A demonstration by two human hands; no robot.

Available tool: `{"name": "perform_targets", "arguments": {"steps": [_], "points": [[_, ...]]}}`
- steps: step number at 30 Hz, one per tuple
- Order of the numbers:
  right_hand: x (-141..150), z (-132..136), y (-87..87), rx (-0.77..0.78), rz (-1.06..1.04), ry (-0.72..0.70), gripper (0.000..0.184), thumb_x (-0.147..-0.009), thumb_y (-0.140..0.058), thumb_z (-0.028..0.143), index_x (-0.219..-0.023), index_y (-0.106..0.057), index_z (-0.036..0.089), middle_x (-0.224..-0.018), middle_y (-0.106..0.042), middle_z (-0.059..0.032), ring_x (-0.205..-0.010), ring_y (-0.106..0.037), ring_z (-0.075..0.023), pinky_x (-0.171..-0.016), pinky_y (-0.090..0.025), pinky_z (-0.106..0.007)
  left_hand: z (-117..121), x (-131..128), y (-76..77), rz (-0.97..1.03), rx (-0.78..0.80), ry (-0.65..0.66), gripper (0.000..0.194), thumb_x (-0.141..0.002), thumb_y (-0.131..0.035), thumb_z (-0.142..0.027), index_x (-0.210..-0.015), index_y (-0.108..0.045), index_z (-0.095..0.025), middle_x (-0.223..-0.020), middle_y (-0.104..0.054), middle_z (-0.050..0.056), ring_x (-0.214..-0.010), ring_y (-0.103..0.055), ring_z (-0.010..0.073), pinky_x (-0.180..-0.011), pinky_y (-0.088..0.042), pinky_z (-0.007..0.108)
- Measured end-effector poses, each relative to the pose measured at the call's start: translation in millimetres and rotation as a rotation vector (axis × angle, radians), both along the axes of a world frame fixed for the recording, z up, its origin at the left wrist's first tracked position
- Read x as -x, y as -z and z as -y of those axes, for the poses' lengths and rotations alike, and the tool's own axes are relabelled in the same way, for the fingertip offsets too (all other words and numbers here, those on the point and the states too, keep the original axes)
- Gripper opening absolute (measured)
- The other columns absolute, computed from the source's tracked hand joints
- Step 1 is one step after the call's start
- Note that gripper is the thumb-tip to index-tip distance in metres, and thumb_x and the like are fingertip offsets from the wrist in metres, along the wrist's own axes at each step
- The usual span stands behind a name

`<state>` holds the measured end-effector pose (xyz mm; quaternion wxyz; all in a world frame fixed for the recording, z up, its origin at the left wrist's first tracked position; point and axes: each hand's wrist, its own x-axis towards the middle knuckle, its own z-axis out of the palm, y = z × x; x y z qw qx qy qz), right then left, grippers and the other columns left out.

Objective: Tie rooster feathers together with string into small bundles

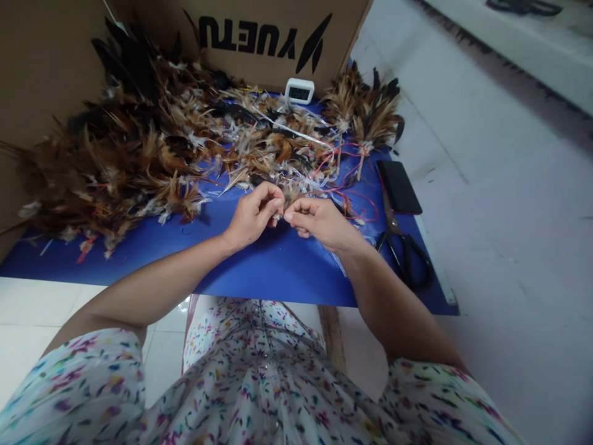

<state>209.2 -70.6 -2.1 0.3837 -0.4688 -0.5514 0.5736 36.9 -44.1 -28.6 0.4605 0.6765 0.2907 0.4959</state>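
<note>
My left hand (257, 213) and my right hand (319, 219) meet above the front of the blue table, fingertips close together. The left thumb and fingers pinch a small tuft of feathers (277, 217), its pale ends showing below the fingertips. The right thumb and forefinger are closed right beside it; whatever lies in that pinch is too small to make out. Just beyond the hands are loose brown and white feathers (269, 148). A tangle of red string (365, 210) lies to the right of my right hand.
Feather bunches heap on the left (134, 167), with more at the back right (365, 108). Black-handled scissors (407, 256) and a dark phone (398, 186) lie along the right edge of the blue table (259, 272). A white digital timer (299, 91) stands before a cardboard box (259, 59).
</note>
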Motion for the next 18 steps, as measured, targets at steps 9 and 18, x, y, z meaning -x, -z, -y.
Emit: {"name": "perform_targets", "arguments": {"steps": [9,18], "points": [[-4.3,0.9,-1.5,-0.277,0.237,0.01,0.012,-0.082,-0.064,0.028,-0.077,-0.062,0.017,-0.066,-0.058,0.0031,-0.057,-0.046,-0.008,-0.057,-0.036,-0.024,-1.1,0.1,2.7,0.039,0.077,0.038,0.034,-0.088,-0.066,-0.05,-0.09,-0.055,-0.018,-0.068,-0.061,-0.003,-0.048,-0.056,0.0061,-0.048,-0.047,0.018],[-5.7,2.6,2.2,-0.62,0.509,0.027,0.007,-0.091,-0.056,0.023,-0.085,-0.06,0.021,-0.08,-0.062,-0.0005,-0.069,-0.051,-0.0128,-0.068,-0.038,-0.028,-0.9,1.5,2.2,0.038,0.16,0.054,0.036,-0.083,-0.073,-0.047,-0.091,-0.053,-0.017,-0.07,-0.06,-0.005,-0.049,-0.06,0.0059,-0.048,-0.049,0.017]]}}
